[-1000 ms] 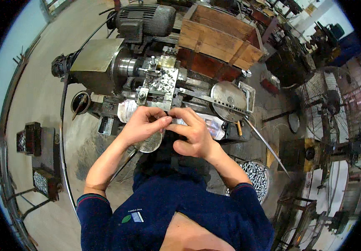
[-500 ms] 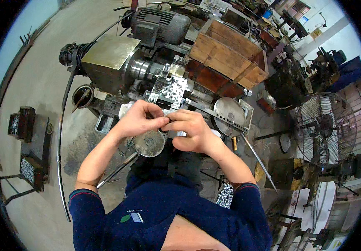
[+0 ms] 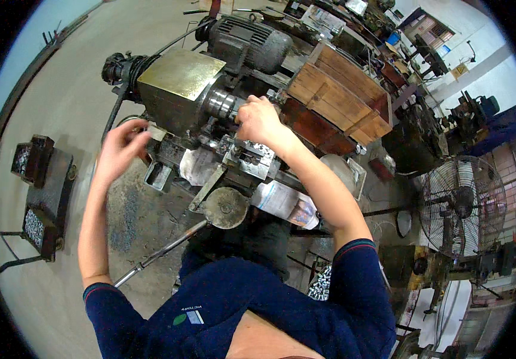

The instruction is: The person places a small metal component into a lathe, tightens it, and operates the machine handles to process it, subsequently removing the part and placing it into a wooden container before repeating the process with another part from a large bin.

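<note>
The chuck is bright silver, and at 11 o'clock the headstock cover is brassy yellow. At 12, the electric motor is dark grey, striped with ribs. The wooden crate at 1 is orange-brown. At 6, the shirt is navy, its cuffs thinly striped red and green. The floor shows grey, darkly blotched near 8.
</note>
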Demonstrator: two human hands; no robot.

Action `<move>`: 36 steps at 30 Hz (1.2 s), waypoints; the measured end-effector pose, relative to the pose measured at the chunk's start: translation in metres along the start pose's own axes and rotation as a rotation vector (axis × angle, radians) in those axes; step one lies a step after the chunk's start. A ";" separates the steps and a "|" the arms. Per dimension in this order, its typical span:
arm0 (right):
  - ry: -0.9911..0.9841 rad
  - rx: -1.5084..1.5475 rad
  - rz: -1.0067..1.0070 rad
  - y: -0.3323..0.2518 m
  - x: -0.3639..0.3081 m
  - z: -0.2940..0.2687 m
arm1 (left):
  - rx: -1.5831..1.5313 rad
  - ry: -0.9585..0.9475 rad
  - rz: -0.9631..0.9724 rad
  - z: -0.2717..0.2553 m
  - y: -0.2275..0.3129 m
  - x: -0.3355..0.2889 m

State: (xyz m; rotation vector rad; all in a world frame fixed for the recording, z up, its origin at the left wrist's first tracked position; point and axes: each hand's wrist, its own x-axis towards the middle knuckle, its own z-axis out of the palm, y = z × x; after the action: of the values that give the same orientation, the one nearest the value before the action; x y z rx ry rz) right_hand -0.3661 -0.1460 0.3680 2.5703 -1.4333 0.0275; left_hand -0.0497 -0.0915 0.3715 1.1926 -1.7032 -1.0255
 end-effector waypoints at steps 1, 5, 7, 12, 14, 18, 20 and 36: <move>-0.081 -0.047 0.033 0.002 0.008 0.003 | 0.075 0.102 -0.025 -0.020 -0.014 -0.007; -0.229 -0.157 0.090 0.000 0.028 0.009 | 0.637 0.328 -0.074 -0.102 -0.085 -0.054; -0.266 -0.130 0.122 -0.001 0.031 0.011 | 0.741 0.357 -0.090 -0.120 -0.113 -0.086; -0.300 -0.085 0.152 0.004 0.037 0.016 | 0.377 0.264 -0.417 -0.095 -0.125 -0.132; -0.226 -0.089 0.142 0.005 0.037 0.024 | 0.461 0.291 -0.385 -0.084 -0.129 -0.129; -0.380 0.031 0.220 -0.002 0.048 0.010 | 0.621 0.289 -0.473 -0.090 -0.144 -0.122; -0.317 0.058 0.243 0.002 0.048 0.017 | 0.717 0.256 -0.449 -0.087 -0.139 -0.116; -0.211 0.051 0.209 0.004 0.039 0.016 | 1.320 0.280 -0.566 -0.220 -0.196 -0.074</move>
State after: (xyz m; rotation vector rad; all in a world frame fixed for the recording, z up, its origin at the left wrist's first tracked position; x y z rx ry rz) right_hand -0.3504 -0.1837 0.3573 2.5136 -1.7942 -0.1841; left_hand 0.2314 -0.1018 0.2567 2.5771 -1.8039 0.1919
